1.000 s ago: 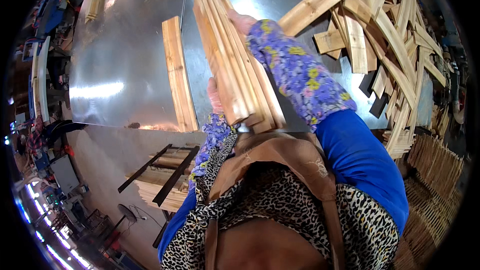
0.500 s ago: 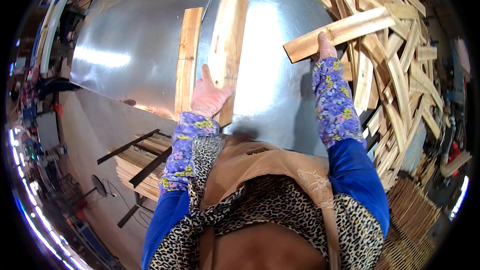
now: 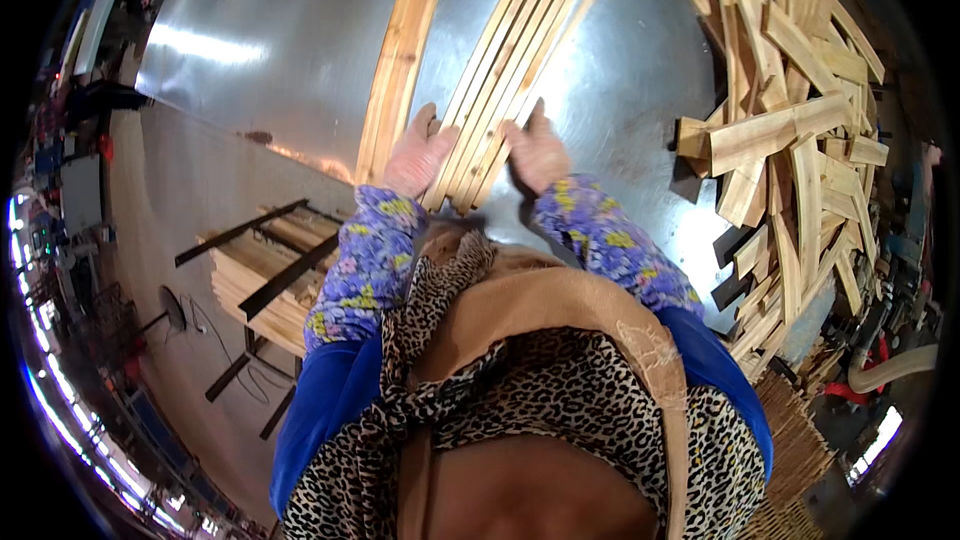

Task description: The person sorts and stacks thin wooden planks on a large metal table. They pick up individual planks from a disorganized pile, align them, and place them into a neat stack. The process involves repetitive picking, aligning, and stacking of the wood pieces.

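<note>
- Since half a second ago, I see that the right hand (image 3: 540, 150) has come away from the loose pile (image 3: 795, 210) to the bundle of boards (image 3: 515, 80); the bundle then showed me a broad face and now shows a row of narrow edges.
- Farthest left of what I pick out, a stack of boards (image 3: 262, 290) sits in a frame with dark bars (image 3: 290, 275), beside the tabletop.
- The shiny metal tabletop (image 3: 250, 110) carries a strong glare at its left.
- A flat board (image 3: 402, 70) lies lengthwise on it, left of the bundle and apart from it.
- I have the left hand (image 3: 420, 155) loosely spread, its thumb side against the bundle's left flank.
- The bundle is on the tabletop between both hands, slanting up to the right, its rightmost board splayed slightly at the far end.
- The right hand is spread too, thumb at the bundle's right flank, one finger pointing away.
- At right, the pile lies crisscrossed, well apart from the bundle.
- Beyond it I see a pale hose (image 3: 895, 368).
</note>
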### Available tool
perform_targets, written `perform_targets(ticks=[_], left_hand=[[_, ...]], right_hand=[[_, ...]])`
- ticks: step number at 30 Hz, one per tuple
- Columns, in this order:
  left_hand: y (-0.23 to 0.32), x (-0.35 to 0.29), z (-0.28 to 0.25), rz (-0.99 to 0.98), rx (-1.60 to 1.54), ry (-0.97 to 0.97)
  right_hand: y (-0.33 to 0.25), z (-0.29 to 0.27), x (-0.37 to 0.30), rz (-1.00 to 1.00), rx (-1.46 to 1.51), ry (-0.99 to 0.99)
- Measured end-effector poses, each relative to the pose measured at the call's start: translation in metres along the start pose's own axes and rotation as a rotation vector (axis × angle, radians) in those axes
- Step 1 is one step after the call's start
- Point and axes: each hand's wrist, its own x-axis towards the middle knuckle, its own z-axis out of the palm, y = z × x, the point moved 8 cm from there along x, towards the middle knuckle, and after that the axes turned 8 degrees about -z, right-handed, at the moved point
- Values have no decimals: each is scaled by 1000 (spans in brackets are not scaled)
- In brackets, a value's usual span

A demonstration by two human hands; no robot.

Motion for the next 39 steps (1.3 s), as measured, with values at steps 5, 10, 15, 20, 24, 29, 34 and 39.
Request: perform_targets(ticks=[5,10,15,20,24,29,34,39], left_hand=[[-56,4,-53,35,199,75],[22,-43,-34,39,1088,373],[9,-44,-34,-159,1284,379],[21,-39,-46,7,1702,839],[104,-7,10,383,398,488],[228,-5,226,913,803,55],[211,39,263,269,533,-261],[111,75,152,163,-196,-258]], right_hand=[[-61,54,-36,-50,8,-265],[-57,85,-24,-258,-63,-452],[-9,-56,-62,-296,-32,-223],[83,-212,-143,294,226,-232],[139,-262,-162,366,50,319],[90,-357,-147,-55,-972,764],[136,-403,-113,22,-1021,493],[39,-384,-80,-19,-832,266]])
